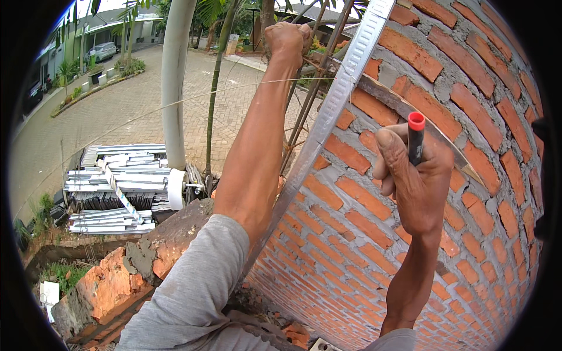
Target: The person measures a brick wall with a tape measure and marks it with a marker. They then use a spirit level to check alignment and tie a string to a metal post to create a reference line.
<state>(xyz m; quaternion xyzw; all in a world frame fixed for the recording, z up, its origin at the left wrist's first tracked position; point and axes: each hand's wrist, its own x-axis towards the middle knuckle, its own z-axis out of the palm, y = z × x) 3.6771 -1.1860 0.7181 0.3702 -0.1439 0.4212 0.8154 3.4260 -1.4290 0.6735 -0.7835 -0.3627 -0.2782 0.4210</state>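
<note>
In front of the brick wall (374,228), my right hand (418,175) is closed around a black marker (415,140). The marker stands roughly upright, its red, ring-like end above my fingers. My left arm reaches far up and forward, and my left hand (287,41) is a fist beside thin steel rebar (310,99). Whatever that fist grips is hidden. A slotted, galvanized metal strip (351,64) runs slanted along the wall's edge, between my two hands. A thin string (228,88) stretches across from the left toward the strip.
A thin wooden board (436,120) lies against the wall behind my right hand. Below left are a broken brick ledge (114,286) and a stack of light metal lengths (126,181). A pale pole (174,88) rises beside the stack. Farther off lies a paved road (137,105) with a parked car (103,51).
</note>
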